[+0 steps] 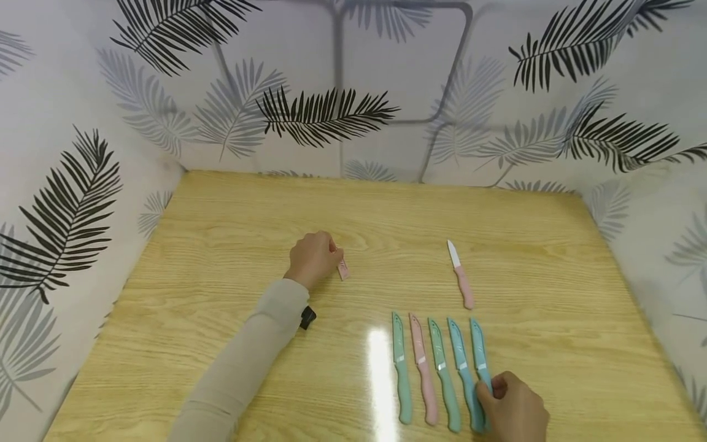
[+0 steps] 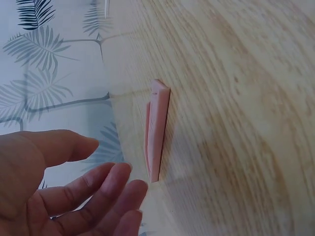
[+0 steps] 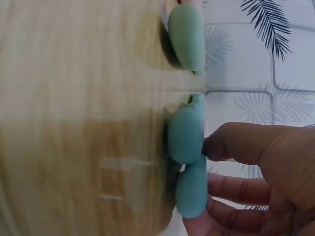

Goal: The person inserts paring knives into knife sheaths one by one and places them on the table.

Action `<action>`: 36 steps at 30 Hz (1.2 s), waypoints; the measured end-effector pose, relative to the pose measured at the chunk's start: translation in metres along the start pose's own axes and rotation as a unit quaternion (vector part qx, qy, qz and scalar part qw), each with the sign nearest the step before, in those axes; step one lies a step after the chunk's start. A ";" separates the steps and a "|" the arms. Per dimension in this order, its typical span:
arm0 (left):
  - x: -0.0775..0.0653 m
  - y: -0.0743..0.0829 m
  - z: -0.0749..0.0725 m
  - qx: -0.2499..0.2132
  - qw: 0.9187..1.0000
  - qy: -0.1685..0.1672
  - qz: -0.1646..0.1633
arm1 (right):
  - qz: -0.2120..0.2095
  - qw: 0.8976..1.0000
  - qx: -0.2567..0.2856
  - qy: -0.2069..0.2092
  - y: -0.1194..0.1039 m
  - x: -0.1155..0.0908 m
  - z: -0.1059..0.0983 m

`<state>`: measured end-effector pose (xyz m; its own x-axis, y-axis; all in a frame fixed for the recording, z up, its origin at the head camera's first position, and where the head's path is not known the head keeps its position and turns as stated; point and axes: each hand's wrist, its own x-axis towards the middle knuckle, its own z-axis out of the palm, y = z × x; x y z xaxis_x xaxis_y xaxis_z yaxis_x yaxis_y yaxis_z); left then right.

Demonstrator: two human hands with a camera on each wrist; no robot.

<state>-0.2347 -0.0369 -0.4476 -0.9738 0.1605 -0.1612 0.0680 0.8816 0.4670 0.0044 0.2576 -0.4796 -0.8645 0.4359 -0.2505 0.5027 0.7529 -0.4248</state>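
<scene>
My left hand (image 1: 313, 258) hovers beside a pink knife sheath (image 2: 158, 130) lying on the table; in the left wrist view its fingers are loosely bent and apart from the sheath. My right hand (image 1: 515, 408) pinches the handle of the rightmost blue knife (image 1: 479, 347) between thumb and fingers. That knife lies at the end of a row of sheathed knives, its handle against the neighbouring blue knife (image 1: 461, 353). Further left in the row are a green knife (image 1: 450, 399), a pink knife (image 1: 428, 393) and another green knife (image 1: 405, 393).
An unsheathed pink-handled knife (image 1: 464, 285) with a white blade lies behind the row. Everything rests on a wood-grain table (image 1: 248, 209). Leaf-patterned cloth (image 1: 386, 73) rises behind the table and at both sides. A small black object (image 1: 307, 317) shows at my left wrist.
</scene>
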 end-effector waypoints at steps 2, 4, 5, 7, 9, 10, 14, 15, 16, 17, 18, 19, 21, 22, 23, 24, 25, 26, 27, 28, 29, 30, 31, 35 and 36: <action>0.001 0.000 0.000 -0.004 1.000 0.004 0.003 | -0.001 1.000 0.001 -0.002 0.000 0.001 0.001; 0.002 -0.001 -0.001 -0.007 1.000 0.007 0.005 | 0.001 1.000 -0.002 -0.006 0.000 0.001 0.001; 0.002 -0.001 -0.001 -0.007 1.000 0.007 0.005 | 0.002 1.000 -0.004 -0.009 0.000 0.002 0.001; 0.003 -0.002 -0.001 -0.005 1.000 0.008 0.003 | -0.001 1.000 -0.008 -0.014 -0.001 0.002 0.000; 0.004 -0.002 -0.001 -0.001 1.000 0.007 0.003 | -0.007 1.000 -0.011 -0.015 -0.002 0.002 0.000; 0.004 -0.002 0.000 0.002 1.000 0.008 0.003 | -0.010 1.000 -0.011 -0.015 -0.003 0.002 -0.001; 0.006 -0.003 0.002 0.016 1.000 0.010 0.000 | -0.018 1.000 -0.012 -0.009 -0.004 0.001 -0.001; 0.006 -0.003 0.002 0.017 1.000 0.011 -0.001 | -0.020 1.000 -0.013 -0.006 -0.004 0.000 -0.001; 0.007 -0.003 0.002 0.016 1.000 0.012 -0.001 | -0.020 1.000 -0.014 -0.004 -0.004 0.000 -0.001; 0.007 -0.003 0.002 0.017 1.000 0.013 -0.002 | -0.022 1.000 -0.016 -0.001 -0.004 0.000 -0.001; 0.007 -0.003 0.002 0.017 1.000 0.014 -0.003 | -0.024 1.000 -0.018 0.002 -0.003 0.000 -0.001; 0.008 -0.002 0.003 0.018 1.000 0.016 -0.001 | -0.024 1.000 -0.018 0.003 -0.003 0.000 -0.001; 0.009 -0.002 0.003 0.027 0.999 0.024 0.006 | -0.026 1.000 -0.016 0.004 -0.002 -0.001 -0.001; 0.010 -0.002 0.003 0.034 0.999 0.026 0.009 | -0.028 1.000 -0.012 0.004 -0.001 -0.001 -0.002; 0.011 -0.002 0.004 0.043 0.999 0.027 0.012 | -0.028 1.000 -0.007 0.003 -0.001 -0.002 -0.002; 0.012 -0.002 0.005 0.050 0.998 0.029 0.015 | -0.029 1.000 -0.003 0.004 0.000 -0.002 -0.002; 0.013 -0.002 0.006 0.057 0.998 0.032 0.017 | -0.027 1.000 0.002 0.006 0.000 -0.003 -0.003; 0.014 -0.002 0.006 0.064 0.997 0.032 0.018 | -0.027 1.000 0.007 0.010 0.000 -0.004 -0.004; 0.015 -0.002 0.007 0.068 0.997 0.030 0.017 | -0.026 0.999 0.010 0.015 0.000 -0.004 -0.004; 0.016 -0.003 0.008 0.071 0.997 0.027 0.016 | -0.025 0.999 0.012 0.021 0.000 -0.005 -0.005; 0.017 -0.003 0.009 0.073 0.997 0.025 0.015 | -0.022 0.999 0.012 0.027 0.000 -0.005 -0.006; 0.018 -0.002 0.010 0.074 0.997 0.023 0.013 | -0.021 0.999 0.012 0.035 -0.001 -0.006 -0.006; 0.019 -0.002 0.011 0.077 0.997 0.021 0.011 | -0.019 0.999 0.012 0.042 -0.001 -0.006 -0.007; 0.024 0.000 0.014 0.088 0.996 0.018 -0.002 | -0.019 0.998 0.011 0.056 -0.003 -0.007 -0.009; 0.025 0.000 0.015 0.092 0.996 0.019 -0.005 | -0.020 0.998 0.010 0.055 -0.004 -0.008 -0.009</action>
<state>-0.2557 -0.0256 -0.4646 -0.9818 0.1380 -0.1307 0.0938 0.9498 0.2984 0.0091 0.2561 -0.4679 -0.8785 0.4579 -0.1362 0.4666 0.7615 -0.4499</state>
